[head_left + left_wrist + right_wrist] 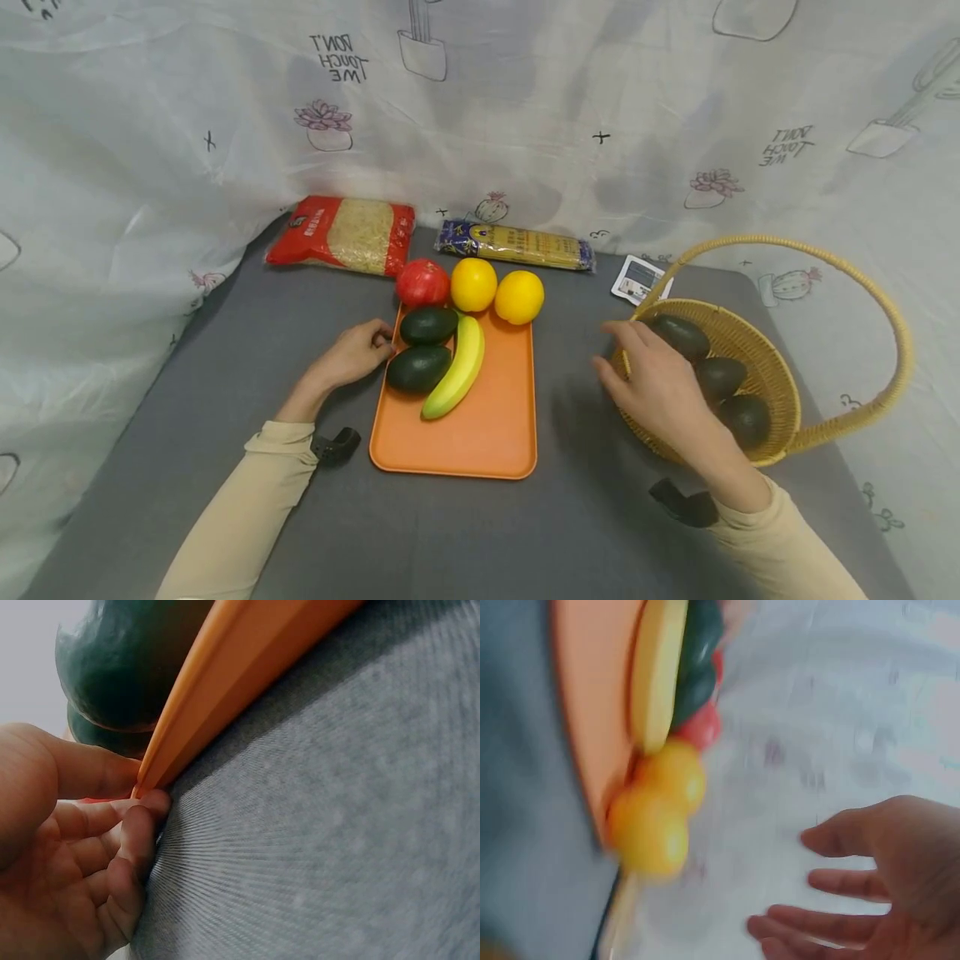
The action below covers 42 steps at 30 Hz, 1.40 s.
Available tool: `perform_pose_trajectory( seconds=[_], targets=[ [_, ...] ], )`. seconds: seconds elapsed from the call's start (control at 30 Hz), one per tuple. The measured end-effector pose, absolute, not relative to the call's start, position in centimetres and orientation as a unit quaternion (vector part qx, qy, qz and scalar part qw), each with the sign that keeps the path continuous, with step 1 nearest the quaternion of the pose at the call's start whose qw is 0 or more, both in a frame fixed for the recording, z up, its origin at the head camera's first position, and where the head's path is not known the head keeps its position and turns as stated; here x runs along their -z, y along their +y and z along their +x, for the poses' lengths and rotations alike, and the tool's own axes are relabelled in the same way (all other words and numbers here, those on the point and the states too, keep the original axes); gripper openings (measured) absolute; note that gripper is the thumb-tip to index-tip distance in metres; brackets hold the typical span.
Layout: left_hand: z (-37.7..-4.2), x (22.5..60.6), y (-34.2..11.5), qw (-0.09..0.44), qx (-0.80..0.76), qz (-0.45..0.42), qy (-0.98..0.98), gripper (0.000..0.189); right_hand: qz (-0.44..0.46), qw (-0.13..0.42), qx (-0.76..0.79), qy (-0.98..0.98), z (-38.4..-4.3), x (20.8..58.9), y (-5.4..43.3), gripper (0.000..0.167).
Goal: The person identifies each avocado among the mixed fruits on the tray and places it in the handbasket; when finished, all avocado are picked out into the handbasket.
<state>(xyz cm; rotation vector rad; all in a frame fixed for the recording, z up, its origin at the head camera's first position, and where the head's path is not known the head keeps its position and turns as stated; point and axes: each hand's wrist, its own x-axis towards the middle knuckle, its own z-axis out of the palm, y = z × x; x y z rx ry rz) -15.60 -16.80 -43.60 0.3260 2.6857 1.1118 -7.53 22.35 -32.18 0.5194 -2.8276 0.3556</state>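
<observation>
My left hand (358, 353) pinches the left rim of the orange tray (487, 433); in the left wrist view its thumb lies over the rim (169, 742) and the fingers curl below. Two avocados (418, 369) lie on the tray by that hand, beside a yellow banana (457, 367) with greenish ends. At the tray's far end sit a red pomegranate-like fruit (422, 283) and two yellow-orange round fruits (519, 297). My right hand (660, 379), fingers spread and holding nothing, hovers over the near left side of a wicker basket (783, 392) with several avocados (722, 378).
Behind the tray lie a red bag of pale dry food (341, 235) and a yellow and blue pack of noodles (517, 245). A small white card-like item (637, 279) lies behind the basket. The basket's tall handle (896, 333) arches to the right. A printed curtain (525, 125) borders the grey table.
</observation>
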Motion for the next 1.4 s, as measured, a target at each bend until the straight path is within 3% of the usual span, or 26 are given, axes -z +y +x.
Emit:
perform_pose_trajectory(
  seconds=[0.13, 0.37, 0.77, 1.07, 1.27, 1.4],
  targets=[
    [-15.4, 43.5, -16.8, 0.104, -0.382, 0.113, 0.911, 0.026, 0.276, 0.158, -0.134, -0.939, -9.5, 33.5, 16.8, 0.041],
    [-15.5, 43.4, -16.7, 0.103, -0.380, 0.115, 0.912, 0.025, 0.396, 0.145, -0.086, -0.903, -10.7, 37.8, 8.8, 0.052],
    [-15.4, 42.9, -16.8, 0.114, -0.391, 0.116, 0.906, 0.028, 0.411, 0.132, -0.009, -0.902, -10.9, 40.6, 4.5, 0.068],
    [-15.4, 43.1, -16.7, 0.117, -0.385, 0.103, 0.910, 0.028, 0.382, 0.143, -0.134, -0.903, -9.9, 37.2, 8.7, 0.063],
    [-15.5, 43.6, -16.7, 0.121, -0.382, 0.099, 0.911, 0.027, 0.291, 0.199, -0.161, -0.922, -9.1, 34.2, 16.5, 0.069],
    [-15.6, 43.6, -16.9, 0.121, -0.380, 0.103, 0.911, 0.027, 0.207, 0.196, -0.157, -0.945, -8.3, 32.4, 22.6, 0.071]
  ],
)
